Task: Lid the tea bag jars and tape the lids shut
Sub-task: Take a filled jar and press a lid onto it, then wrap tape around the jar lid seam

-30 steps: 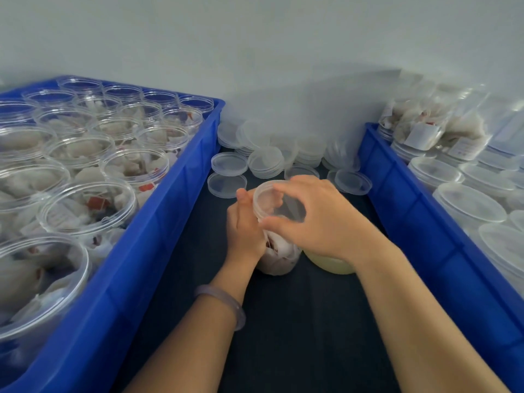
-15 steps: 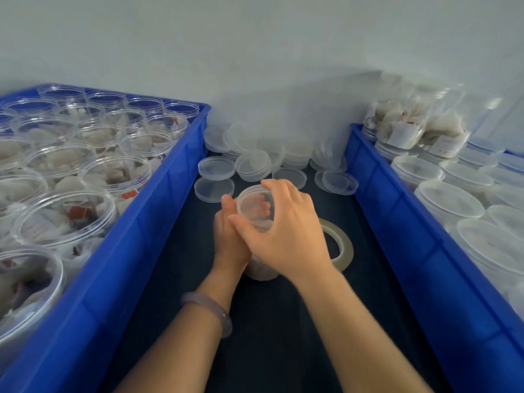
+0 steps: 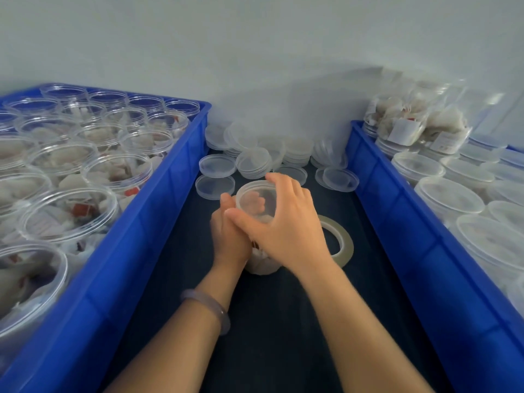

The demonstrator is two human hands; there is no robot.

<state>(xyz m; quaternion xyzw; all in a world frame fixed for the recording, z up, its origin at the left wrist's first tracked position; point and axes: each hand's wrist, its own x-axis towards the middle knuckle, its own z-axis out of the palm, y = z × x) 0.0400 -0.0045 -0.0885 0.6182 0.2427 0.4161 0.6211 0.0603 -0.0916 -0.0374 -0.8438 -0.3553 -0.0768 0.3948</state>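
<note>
A clear tea bag jar [image 3: 262,263] stands on the dark mat between two blue crates. My left hand [image 3: 229,236] grips its side from the left. On top sits a clear lid [image 3: 255,199], and my right hand [image 3: 286,222] curls over it, fingers and thumb around the rim. A roll of clear tape [image 3: 338,241] lies flat on the mat just right of the jar, partly hidden by my right hand.
The left blue crate [image 3: 158,211] holds several open jars of tea bags. In the right blue crate [image 3: 397,222] stand several lidded jars. Loose clear lids [image 3: 217,164] are heaped on the mat at the back, against the wall.
My right hand has turned on the lid, wrist swinging toward me. The tape roll, hidden behind it a second ago, now shows. The view has shifted slightly.
</note>
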